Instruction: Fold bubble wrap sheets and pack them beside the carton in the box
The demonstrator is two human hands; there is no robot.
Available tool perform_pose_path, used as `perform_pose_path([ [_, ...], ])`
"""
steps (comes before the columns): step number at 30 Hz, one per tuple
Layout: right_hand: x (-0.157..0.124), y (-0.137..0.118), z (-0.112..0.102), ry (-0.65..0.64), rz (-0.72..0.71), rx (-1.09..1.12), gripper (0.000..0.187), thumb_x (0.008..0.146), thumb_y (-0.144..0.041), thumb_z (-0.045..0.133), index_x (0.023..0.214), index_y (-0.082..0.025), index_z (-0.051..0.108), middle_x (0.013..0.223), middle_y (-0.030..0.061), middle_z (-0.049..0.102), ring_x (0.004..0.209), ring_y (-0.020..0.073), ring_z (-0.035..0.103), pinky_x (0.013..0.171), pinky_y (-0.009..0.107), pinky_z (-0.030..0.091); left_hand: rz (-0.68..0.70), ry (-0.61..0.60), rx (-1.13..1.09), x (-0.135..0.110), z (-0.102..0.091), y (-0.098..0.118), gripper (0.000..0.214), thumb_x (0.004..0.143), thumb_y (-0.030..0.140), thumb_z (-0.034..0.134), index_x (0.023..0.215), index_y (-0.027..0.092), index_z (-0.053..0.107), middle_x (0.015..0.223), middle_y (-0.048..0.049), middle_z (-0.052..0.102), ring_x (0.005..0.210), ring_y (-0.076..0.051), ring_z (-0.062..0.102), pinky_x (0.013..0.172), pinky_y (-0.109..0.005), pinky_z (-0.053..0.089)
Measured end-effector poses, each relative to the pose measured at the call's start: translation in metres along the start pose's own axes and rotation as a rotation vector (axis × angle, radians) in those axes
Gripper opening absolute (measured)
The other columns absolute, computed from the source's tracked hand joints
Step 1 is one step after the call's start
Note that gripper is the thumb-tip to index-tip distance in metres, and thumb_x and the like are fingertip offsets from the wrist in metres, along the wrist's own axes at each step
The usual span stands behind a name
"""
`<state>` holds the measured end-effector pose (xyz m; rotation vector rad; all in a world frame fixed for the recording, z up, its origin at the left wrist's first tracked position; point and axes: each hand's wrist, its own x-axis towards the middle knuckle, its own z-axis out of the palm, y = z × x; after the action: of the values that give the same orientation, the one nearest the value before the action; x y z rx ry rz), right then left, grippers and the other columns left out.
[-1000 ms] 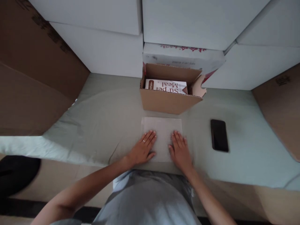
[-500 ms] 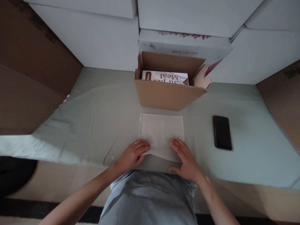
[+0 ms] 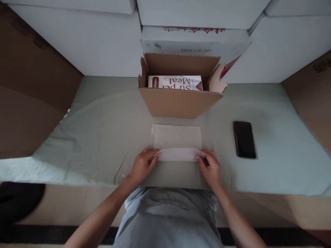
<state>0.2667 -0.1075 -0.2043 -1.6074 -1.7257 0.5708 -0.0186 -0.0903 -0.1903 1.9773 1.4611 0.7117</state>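
A translucent sheet of bubble wrap (image 3: 178, 136) lies on the green-covered table, its near edge lifted and folded over toward the far side. My left hand (image 3: 143, 165) pinches the left corner of that folded edge between thumb and fingers. At the right corner, my right hand (image 3: 210, 168) grips the same edge, thumb toward the middle. Just beyond the sheet stands an open brown cardboard box (image 3: 178, 103). Inside it is a white box (image 3: 176, 82) with "Meal" printed on it, upside down from here.
To the right lies a black smartphone (image 3: 244, 139) on the table cover (image 3: 279, 158). White boxes (image 3: 108, 41) are stacked along the back. Large brown cartons stand at the left (image 3: 33, 86) and right (image 3: 310, 93). A dark rounded object (image 3: 20, 199) is at lower left.
The near edge of the bubble wrap has been raised and folded away from me. My right hand, earlier resting spread on the sheet, has closed on its corner. The view has shifted slightly.
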Motion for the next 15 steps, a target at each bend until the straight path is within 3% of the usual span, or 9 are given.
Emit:
perform_pose_path([
  [5, 0.005, 0.001, 0.006, 0.060, 0.011, -0.045, 0.023, 0.088, -0.034, 0.054, 0.105, -0.020, 0.060, 0.089, 0.0077, 0.064, 0.082, 0.0190, 0.062, 0.073, 0.037, 0.053, -0.016, 0.057, 0.228, 0.004, 0.010, -0.001, 0.027, 0.094, 0.029, 0.043, 0.092, 0.015, 0.066, 0.082, -0.0072, 0.069, 0.075, -0.018, 0.064, 0.070, -0.030, 0.051],
  [15, 0.010, 0.001, 0.011, 0.083, -0.046, -0.231, 0.038, 0.087, -0.030, 0.054, 0.123, -0.015, 0.050, 0.076, 0.0052, 0.060, 0.074, 0.0194, 0.057, 0.072, 0.037, 0.050, -0.203, -0.039, 0.407, 0.017, 0.008, 0.005, 0.025, 0.093, 0.033, 0.044, 0.092, 0.016, 0.063, 0.075, -0.0072, 0.068, 0.066, -0.019, 0.064, 0.060, -0.027, 0.044],
])
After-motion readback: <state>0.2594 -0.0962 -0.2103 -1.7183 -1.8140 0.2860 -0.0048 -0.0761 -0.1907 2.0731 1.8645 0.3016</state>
